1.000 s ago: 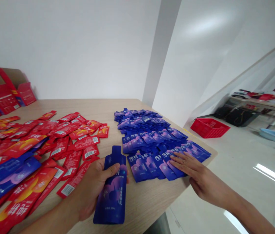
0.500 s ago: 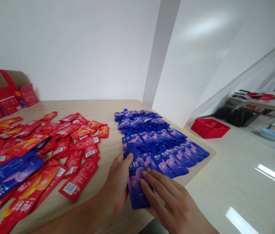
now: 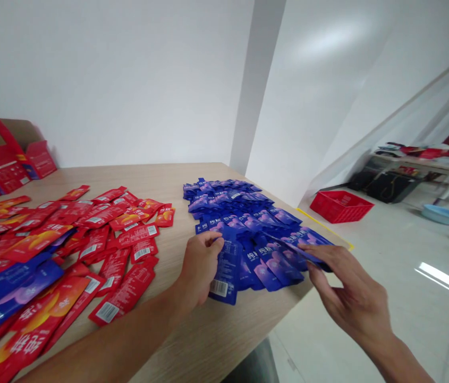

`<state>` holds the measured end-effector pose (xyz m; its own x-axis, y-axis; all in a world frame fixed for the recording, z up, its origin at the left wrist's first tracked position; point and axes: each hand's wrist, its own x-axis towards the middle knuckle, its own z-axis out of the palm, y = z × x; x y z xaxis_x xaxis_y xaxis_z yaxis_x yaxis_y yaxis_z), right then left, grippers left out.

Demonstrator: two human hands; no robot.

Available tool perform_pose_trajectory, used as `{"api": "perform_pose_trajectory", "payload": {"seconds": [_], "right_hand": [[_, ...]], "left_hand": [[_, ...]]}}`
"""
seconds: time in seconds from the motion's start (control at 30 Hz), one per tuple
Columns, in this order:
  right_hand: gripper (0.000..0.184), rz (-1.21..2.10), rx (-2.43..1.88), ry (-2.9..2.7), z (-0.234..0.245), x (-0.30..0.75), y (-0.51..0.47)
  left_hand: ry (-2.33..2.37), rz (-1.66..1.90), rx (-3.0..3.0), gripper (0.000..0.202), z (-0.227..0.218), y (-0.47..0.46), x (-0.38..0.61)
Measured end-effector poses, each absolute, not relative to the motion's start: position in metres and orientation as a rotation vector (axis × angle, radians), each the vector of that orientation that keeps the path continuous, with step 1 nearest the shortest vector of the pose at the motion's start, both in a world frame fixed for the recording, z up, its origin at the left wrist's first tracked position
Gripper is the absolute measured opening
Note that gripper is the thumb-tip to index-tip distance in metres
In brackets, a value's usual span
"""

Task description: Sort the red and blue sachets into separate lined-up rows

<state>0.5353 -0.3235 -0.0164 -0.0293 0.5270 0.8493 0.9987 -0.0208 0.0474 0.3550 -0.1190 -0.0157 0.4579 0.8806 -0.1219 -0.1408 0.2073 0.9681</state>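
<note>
Blue plastic shows in both hands. The left hand (image 3: 202, 266) pinches one pouch (image 3: 229, 266) between thumb and bent fingers at its upper left edge; the pouch lies to the right of those fingers, barcode side up, its broad end towards the person. Whether that end rests on the counter (image 3: 180, 183) or is lifted cannot be told. The right hand (image 3: 354, 292) grips a second pouch (image 3: 301, 251) by its near end, fingers above and thumb below. This one is tilted, seen almost edge-on, and points away to the left from the fingertips, over the nearest row.

Between the hands and beyond them, blue rows (image 3: 238, 221) of overlapping pouches run back along the right side of the counter. Left of the left hand and its forearm spreads a loose heap of red pouches (image 3: 99, 213), well apart from the rows, with a few blue ones (image 3: 15, 298) lying among them. An open box (image 3: 7, 167) stands behind the heap. On the floor to the right sits a red crate (image 3: 339, 207).
</note>
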Motion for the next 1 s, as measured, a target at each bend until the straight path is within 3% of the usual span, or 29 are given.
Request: {"api": "perform_pose_trajectory", "payload": {"seconds": [0.2,0.7,0.8,0.9,0.93,1.0], "right_hand": [[0.022,-0.883,-1.785,-1.455,-0.040,0.586,-0.336],[0.044,-0.489,-1.649,-1.880,-0.067,0.631,-0.332],[0.051,-0.605,-1.686,-1.844,-0.054,0.613,-0.337],[0.041,-0.682,-1.661,-1.595,-0.037,0.563,-0.334],[0.038,-0.635,-1.656,-1.499,-0.033,0.541,-0.329],[0.051,-0.396,-1.611,-1.413,-0.030,0.498,-0.314]], "left_hand": [[0.849,0.921,1.199,0.014,-0.017,-0.113,0.366],[0.842,0.906,0.957,0.016,-0.011,-0.119,0.364],[0.833,0.903,0.921,0.017,-0.012,-0.120,0.361],[0.820,0.905,0.880,0.016,-0.010,-0.125,0.363],[0.808,0.910,0.867,0.016,-0.009,-0.128,0.365],[0.775,0.934,0.836,0.015,-0.004,-0.135,0.370]]}}
